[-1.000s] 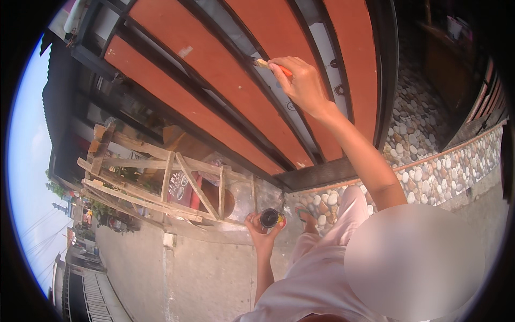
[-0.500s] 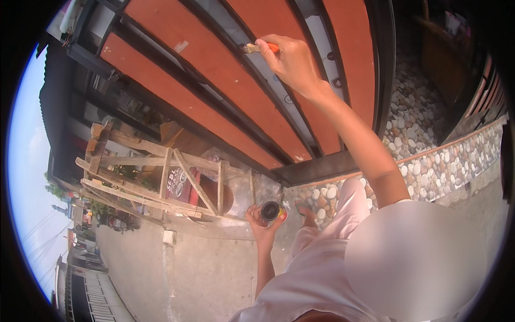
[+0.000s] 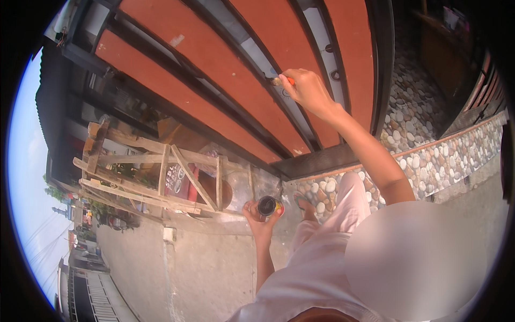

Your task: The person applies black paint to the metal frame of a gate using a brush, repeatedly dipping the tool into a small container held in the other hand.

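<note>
My right hand (image 3: pixel 313 95) is closed round a paintbrush (image 3: pixel 290 80) with an orange handle. The brush's bristle end rests at a black bar (image 3: pixel 252 65) between orange-red panels (image 3: pixel 196 48) of a gate-like structure; whether the bristles touch the bar is hard to make out. Lower down, my left hand (image 3: pixel 260 222) is wrapped round a small open can (image 3: pixel 270 207) with a dark inside and a red and yellow side. The can is held upright, well below the brush and away from the panels.
Left of the can stands a wooden frame (image 3: pixel 161 161) of rough bars, with a dark red sign (image 3: pixel 181 182) behind it. A pebbled ledge (image 3: pixel 410 172) runs to the right beneath the panels. Concrete ground (image 3: pixel 209 263) lies below, and a dark doorway (image 3: pixel 429 70) is at the right.
My right hand has moved down and to the right along the bar with the paintbrush. The left hand and its can have shifted only slightly.
</note>
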Tool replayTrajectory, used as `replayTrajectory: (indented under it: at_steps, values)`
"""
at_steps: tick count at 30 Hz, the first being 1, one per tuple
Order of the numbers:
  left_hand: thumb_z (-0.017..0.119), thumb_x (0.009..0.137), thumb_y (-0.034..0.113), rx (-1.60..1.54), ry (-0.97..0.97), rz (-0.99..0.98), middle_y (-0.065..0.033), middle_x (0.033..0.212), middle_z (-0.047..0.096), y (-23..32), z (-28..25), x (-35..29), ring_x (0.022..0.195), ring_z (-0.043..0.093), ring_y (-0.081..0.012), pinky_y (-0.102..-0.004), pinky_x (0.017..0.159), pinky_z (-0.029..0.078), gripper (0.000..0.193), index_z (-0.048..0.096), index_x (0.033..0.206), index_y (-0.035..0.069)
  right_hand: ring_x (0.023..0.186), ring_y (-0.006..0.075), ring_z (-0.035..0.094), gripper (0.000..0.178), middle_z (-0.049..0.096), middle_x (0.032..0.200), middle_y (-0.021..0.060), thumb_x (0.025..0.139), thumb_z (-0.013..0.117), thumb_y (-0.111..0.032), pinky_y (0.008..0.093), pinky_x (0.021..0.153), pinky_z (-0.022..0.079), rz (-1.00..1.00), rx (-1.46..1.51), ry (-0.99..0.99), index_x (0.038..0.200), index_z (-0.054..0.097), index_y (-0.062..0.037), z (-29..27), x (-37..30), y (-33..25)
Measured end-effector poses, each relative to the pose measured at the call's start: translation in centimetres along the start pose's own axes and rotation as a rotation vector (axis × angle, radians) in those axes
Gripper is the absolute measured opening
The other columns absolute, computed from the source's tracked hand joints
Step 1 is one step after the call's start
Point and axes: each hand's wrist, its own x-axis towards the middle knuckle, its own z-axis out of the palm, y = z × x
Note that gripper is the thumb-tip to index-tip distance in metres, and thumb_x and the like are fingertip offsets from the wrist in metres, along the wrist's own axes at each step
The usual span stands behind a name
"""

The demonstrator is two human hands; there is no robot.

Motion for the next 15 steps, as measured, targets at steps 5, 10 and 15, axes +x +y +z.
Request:
replayTrajectory:
  at_steps: [5, 10, 15]
  values:
    - [0.082, 0.072, 0.000, 0.001, -0.002, 0.066, -0.0102, 0.118, 0.052, -0.1, 0.2, 0.2, 0.109, 0.055, -0.0188, -0.0308, 0.089, 0.049, 0.083, 0.024, 0.132, 0.008, 0.055, 0.0337, 0.059, 0.027, 0.060, 0.061, 0.0175, 0.093, 0.058, -0.015, 0.0422, 0.056, 0.047, 0.072, 0.032, -0.059, 0.074, 0.062, 0.0029, -0.2, 1.3, -0.5]
    - [0.082, 0.072, 0.000, 0.022, 0.011, 0.083, -0.0105, 0.118, 0.052, -0.5, -0.1, 0.1, 0.109, 0.056, -0.0188, -0.0313, 0.088, 0.050, 0.083, 0.025, 0.132, 0.008, 0.053, 0.0267, 0.060, 0.023, 0.065, 0.064, 0.0141, 0.093, 0.059, -0.016, 0.0363, 0.053, 0.046, -0.029, 0.146, 0.123, 0.081, 0.067, 0.0021, -1.6, 5.6, -3.5]
    - [0.082, 0.072, 0.001, 0.015, 0.020, 0.092, -0.0100, 0.118, 0.052, -0.7, -0.3, -0.1, 0.109, 0.056, -0.0189, -0.0306, 0.086, 0.051, 0.083, 0.025, 0.132, 0.007, 0.058, 0.0164, 0.065, 0.023, 0.068, 0.069, 0.0117, 0.095, 0.061, -0.019, 0.0263, 0.054, 0.050, -0.089, 0.208, 0.345, 0.092, 0.070, 0.0019, -1.4, 4.9, -2.1]
